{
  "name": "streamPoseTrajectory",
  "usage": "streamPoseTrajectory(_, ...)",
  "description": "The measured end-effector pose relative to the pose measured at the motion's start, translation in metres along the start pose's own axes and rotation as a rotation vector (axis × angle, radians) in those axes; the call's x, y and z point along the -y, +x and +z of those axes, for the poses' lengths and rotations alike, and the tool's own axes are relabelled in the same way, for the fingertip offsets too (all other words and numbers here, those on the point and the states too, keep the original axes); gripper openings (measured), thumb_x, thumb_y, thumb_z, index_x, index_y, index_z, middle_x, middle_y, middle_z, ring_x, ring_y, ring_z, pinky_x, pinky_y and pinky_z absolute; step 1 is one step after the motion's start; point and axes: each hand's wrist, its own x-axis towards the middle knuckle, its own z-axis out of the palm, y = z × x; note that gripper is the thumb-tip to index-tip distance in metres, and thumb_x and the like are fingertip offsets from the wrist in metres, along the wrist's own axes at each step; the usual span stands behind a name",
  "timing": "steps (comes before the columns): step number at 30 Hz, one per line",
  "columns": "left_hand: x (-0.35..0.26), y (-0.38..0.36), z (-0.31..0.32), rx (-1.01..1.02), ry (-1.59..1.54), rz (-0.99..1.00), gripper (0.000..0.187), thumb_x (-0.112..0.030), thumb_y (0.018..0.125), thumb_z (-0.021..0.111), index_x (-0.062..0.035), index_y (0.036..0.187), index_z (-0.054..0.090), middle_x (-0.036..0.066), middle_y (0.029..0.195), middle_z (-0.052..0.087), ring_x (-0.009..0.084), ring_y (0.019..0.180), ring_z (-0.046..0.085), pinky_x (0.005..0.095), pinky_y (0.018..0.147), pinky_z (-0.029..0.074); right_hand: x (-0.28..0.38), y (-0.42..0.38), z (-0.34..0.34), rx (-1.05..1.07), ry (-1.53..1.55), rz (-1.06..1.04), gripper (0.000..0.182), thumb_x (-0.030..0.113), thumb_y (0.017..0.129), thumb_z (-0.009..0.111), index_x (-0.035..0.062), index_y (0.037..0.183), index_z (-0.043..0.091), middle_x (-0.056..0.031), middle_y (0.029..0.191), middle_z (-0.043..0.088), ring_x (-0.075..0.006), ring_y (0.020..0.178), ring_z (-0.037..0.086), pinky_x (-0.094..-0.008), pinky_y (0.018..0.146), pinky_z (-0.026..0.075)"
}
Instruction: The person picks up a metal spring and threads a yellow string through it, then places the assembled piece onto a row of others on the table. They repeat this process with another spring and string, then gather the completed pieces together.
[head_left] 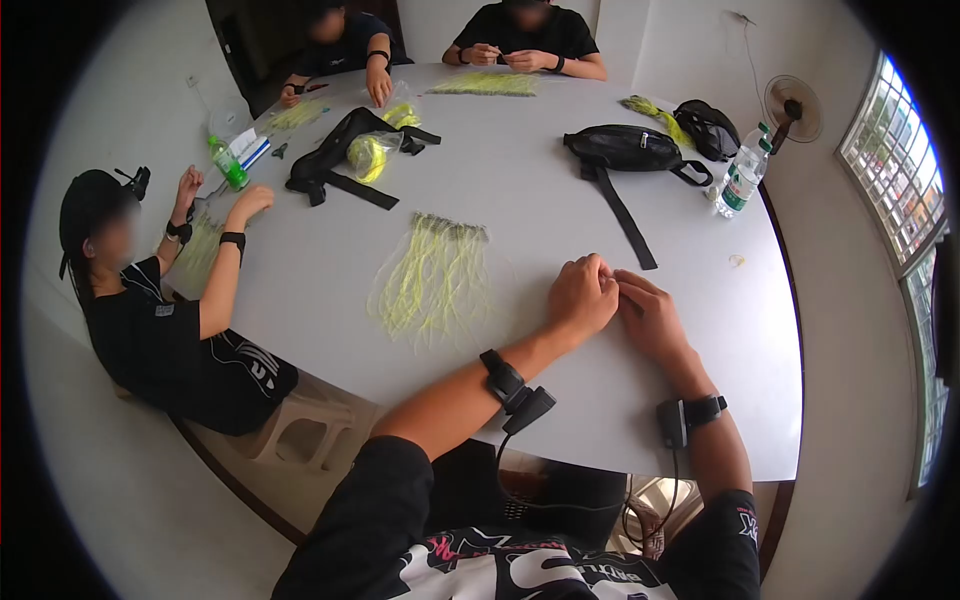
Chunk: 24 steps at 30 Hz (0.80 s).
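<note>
Fingers of both hands are bent and drawn in narrowly where the hands meet; whether the tips are fully closed, and on what, cannot be told, as the hands hide the point of contact.

One large grey-white table fills the middle of the view. Three other persons sit at it: one at the left and two along the far side. Three black bags are counted on the surface: one strapped bag left of centre, one waist bag right of centre, and one rounded bag behind it. Four spreads of yellow-green strands are visible. The nearest spread lies flat to the left of the wearer's hands, well apart from them; one lies before each other person. One fan stands out by the right wall. Bottles number three: one green and two clear. Two clear packets with yellow contents lie by the strapped bag. Two wrist devices are worn, one per arm.

Pose: the left hand reaches in from the lower left, knuckles up; the right hand angles in from the lower right, its back uppermost.
</note>
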Motion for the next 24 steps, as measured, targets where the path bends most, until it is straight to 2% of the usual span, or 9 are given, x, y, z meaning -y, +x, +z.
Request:
streamPoseTrajectory(3, 0.0, -0.013, 0.009, 0.039, 0.037, 0.036, 0.016, -0.02, 0.088, 0.065, -0.0076, 0.098, 0.064, 0.007, 0.095, 0.071, 0.0288, 0.102, 0.065, 0.0433, 0.083, 0.055, -0.004, -0.012, -0.008, -0.021, -0.018, 0.063, 0.023, 0.001, 0.087, 0.071, 0.0004, 0.11, 0.074, -0.0173, 0.121, 0.071, -0.0361, 0.105, 0.071, -0.0394, 0.091, 0.057)
streamPoseTrajectory(5, 0.003, -0.011, 0.006, 0.078, 0.089, 0.171, 0.017, -0.02, 0.088, 0.065, -0.0073, 0.099, 0.065, 0.006, 0.096, 0.072, 0.0287, 0.101, 0.065, 0.0434, 0.084, 0.054, -0.013, -0.009, -0.003, -0.055, -0.081, 0.071, 0.022, 0.002, 0.086, 0.073, 0.0003, 0.108, 0.074, -0.0169, 0.119, 0.072, -0.0357, 0.103, 0.071, -0.039, 0.09, 0.058)
streamPoseTrajectory(12, 0.006, -0.009, 0.005, 0.089, 0.012, 0.177, 0.015, -0.018, 0.089, 0.065, -0.0069, 0.097, 0.069, 0.007, 0.096, 0.073, 0.0293, 0.099, 0.066, 0.043, 0.082, 0.054, -0.016, -0.005, -0.001, -0.111, -0.065, 0.053, 0.019, 0.0, 0.085, 0.072, -0.0011, 0.104, 0.075, -0.0171, 0.11, 0.074, -0.0349, 0.099, 0.073, -0.0382, 0.088, 0.058)
streamPoseTrajectory(17, 0.004, -0.005, 0.004, 0.082, -0.04, 0.16, 0.012, -0.016, 0.09, 0.066, -0.0063, 0.097, 0.069, 0.008, 0.096, 0.074, 0.029, 0.086, 0.069, 0.0412, 0.078, 0.054, -0.015, -0.004, -0.001, -0.142, -0.081, 0.054, 0.017, 0.002, 0.087, 0.072, -0.0023, 0.102, 0.075, -0.018, 0.106, 0.075, -0.0346, 0.095, 0.073, -0.0376, 0.086, 0.057)
streamPoseTrajectory(18, 0.005, -0.006, 0.004, 0.086, -0.04, 0.157, 0.012, -0.016, 0.09, 0.066, -0.0063, 0.097, 0.069, 0.008, 0.096, 0.074, 0.029, 0.086, 0.069, 0.0412, 0.078, 0.054, -0.015, -0.005, -0.001, -0.14, -0.08, 0.058, 0.017, 0.002, 0.087, 0.072, -0.0023, 0.102, 0.075, -0.018, 0.106, 0.075, -0.0346, 0.095, 0.073, -0.0376, 0.086, 0.057)
streamPoseTrajectory(20, 0.002, -0.005, 0.002, 0.086, -0.068, 0.155, 0.01, -0.014, 0.091, 0.064, -0.005, 0.093, 0.067, 0.01, 0.093, 0.072, 0.031, 0.098, 0.066, 0.0434, 0.084, 0.054, -0.013, -0.002, -0.003, -0.125, -0.063, 0.079, 0.017, 0.004, 0.087, 0.073, -0.0022, 0.102, 0.075, -0.0183, 0.104, 0.075, -0.0343, 0.094, 0.073, -0.0376, 0.086, 0.057)
streamPoseTrajectory(24, 0.004, -0.003, 0.004, 0.078, -0.039, 0.169, 0.01, -0.014, 0.091, 0.065, -0.005, 0.093, 0.067, 0.01, 0.094, 0.072, 0.0313, 0.097, 0.067, 0.0437, 0.084, 0.054, -0.015, -0.001, -0.004, -0.111, -0.07, 0.083, 0.016, 0.006, 0.088, 0.072, -0.0021, 0.101, 0.075, -0.0183, 0.103, 0.075, -0.0341, 0.093, 0.073, -0.0378, 0.085, 0.057)
